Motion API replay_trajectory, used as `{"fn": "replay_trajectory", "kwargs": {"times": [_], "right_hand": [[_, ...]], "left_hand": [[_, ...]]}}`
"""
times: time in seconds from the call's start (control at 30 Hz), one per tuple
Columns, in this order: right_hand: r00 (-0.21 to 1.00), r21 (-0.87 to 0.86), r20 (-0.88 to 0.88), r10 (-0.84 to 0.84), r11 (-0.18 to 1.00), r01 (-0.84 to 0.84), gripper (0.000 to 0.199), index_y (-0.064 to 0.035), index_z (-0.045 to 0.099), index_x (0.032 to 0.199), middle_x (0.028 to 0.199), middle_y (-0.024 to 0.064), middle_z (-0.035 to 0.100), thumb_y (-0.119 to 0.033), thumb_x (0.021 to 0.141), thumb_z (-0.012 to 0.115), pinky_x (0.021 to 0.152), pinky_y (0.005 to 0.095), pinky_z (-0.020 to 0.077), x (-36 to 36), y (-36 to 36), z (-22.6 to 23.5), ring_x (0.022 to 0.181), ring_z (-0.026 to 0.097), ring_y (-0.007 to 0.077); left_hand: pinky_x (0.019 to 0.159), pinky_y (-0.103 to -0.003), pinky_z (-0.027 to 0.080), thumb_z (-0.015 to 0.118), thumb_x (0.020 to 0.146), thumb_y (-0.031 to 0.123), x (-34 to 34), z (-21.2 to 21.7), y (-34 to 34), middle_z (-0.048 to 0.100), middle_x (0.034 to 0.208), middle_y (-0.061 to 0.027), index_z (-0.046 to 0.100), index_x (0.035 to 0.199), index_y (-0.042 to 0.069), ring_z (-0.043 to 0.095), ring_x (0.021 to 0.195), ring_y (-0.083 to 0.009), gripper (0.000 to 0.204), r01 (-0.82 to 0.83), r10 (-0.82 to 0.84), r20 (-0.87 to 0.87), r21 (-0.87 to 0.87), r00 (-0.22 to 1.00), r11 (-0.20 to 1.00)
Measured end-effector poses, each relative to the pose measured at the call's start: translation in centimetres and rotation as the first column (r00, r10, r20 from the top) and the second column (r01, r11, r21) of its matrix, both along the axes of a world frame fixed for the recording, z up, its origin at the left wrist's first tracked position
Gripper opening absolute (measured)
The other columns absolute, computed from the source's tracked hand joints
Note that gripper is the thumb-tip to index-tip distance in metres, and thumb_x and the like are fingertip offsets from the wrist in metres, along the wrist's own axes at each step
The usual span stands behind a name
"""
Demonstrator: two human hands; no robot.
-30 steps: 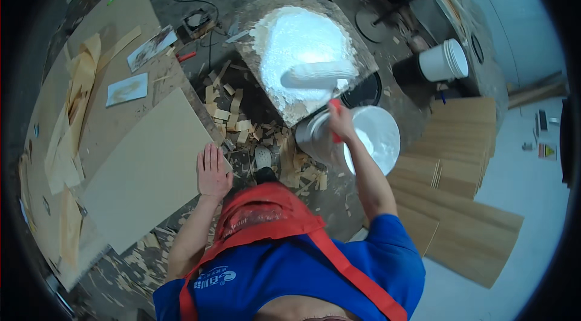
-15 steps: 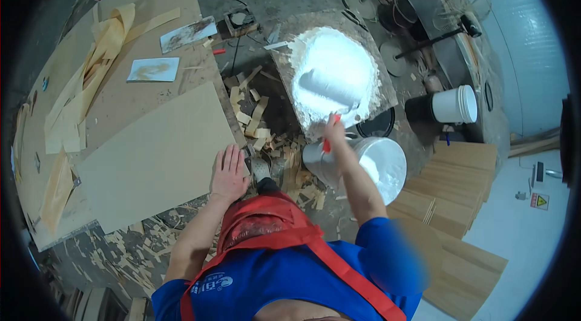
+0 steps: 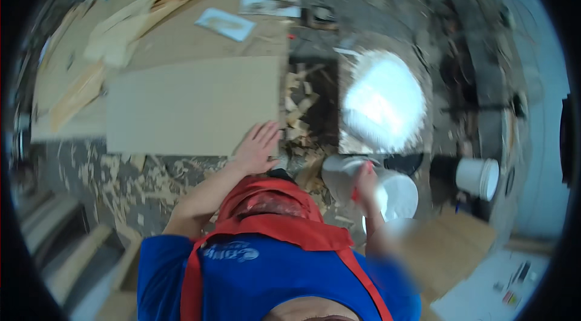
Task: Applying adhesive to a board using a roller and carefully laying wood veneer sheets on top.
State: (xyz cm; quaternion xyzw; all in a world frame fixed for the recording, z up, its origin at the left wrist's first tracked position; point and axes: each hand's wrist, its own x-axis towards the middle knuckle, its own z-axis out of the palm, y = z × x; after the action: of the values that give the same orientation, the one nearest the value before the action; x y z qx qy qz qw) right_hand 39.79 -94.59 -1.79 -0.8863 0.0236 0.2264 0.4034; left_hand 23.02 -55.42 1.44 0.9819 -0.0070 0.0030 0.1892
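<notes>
At left, plain beige board [image 3: 193,106]

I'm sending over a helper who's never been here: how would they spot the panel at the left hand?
On the left is a big tan work surface. Along its near edge lies a broad pale panel, with the left hand spread at its near right corner. It is plain and flat, unlike the rumpled yellowish strips and the two smaller stained pieces.
</notes>
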Motion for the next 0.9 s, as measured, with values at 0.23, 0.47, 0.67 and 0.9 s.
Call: {"fn": "replay_trajectory", "kwargs": {"times": [0.23,0.47,0.67,0.9], "right_hand": [[0.869,0.075,0.268,0.416,0.89,-0.45,0.046,0.0031,0.064,0.091,0.068,0.0094,0.064,-0.041,0.103,0.06,0.062,0.0401,0.0527,-1.5,4.6,8.4,0.067,0.066,0.0245],[0.514,-0.331,0.093,0.853,0.513,-0.792,0.044,0.0045,0.061,0.103,0.084,0.0296,0.069,-0.039,0.099,0.064,0.075,0.0544,0.0543,5.6,27.8,7.3,0.084,0.067,0.0508],[0.104,-0.449,0.093,0.99,0.135,-0.883,0.047,0.0048,0.057,0.105,0.094,0.0317,0.07,-0.042,0.099,0.057,0.084,0.0571,0.0545,-0.6,50.9,5.2,0.094,0.068,0.0493],[-0.16,-0.399,0.242,0.957,-0.052,-0.915,0.043,0.0072,0.069,0.099,0.101,0.0303,0.072,-0.034,0.097,0.058,0.085,0.0547,0.0556,-15.9,77.9,3.5,0.096,0.07,0.0461]], "left_hand": [[0.109,-0.054,0.04,0.074,0.087,0.023,-10.8,-1.1,1.7,0.049,0.142,-0.0252,0.05,0.139,-0.004,0.046,0.132,-0.0449,0.062,-0.71,0.739,0.268,-0.212,0.618,0.671],[0.081,-0.042,0.053,0.066,0.097,0.027,-18.7,-4.8,8.4,0.068,0.095,-0.0199,0.065,0.099,-0.003,0.067,0.09,-0.0279,0.03,-0.847,0.968,-0.24,-0.496,-0.078,-0.191],[0.061,-0.03,0.051,0.061,0.099,0.026,-19.0,-5.8,10.6,0.067,0.07,-0.0075,0.067,0.089,-0.002,0.065,0.063,-0.0145,0.031,-0.728,0.878,-0.44,-0.662,0.188,-0.175],[0.066,-0.041,0.052,0.064,0.095,0.031,-19.8,-3.7,10.0,0.069,0.077,-0.0196,0.071,0.098,-0.001,0.069,0.07,-0.0302,0.033,-0.692,0.841,-0.51,-0.674,0.18,-0.26]]}}
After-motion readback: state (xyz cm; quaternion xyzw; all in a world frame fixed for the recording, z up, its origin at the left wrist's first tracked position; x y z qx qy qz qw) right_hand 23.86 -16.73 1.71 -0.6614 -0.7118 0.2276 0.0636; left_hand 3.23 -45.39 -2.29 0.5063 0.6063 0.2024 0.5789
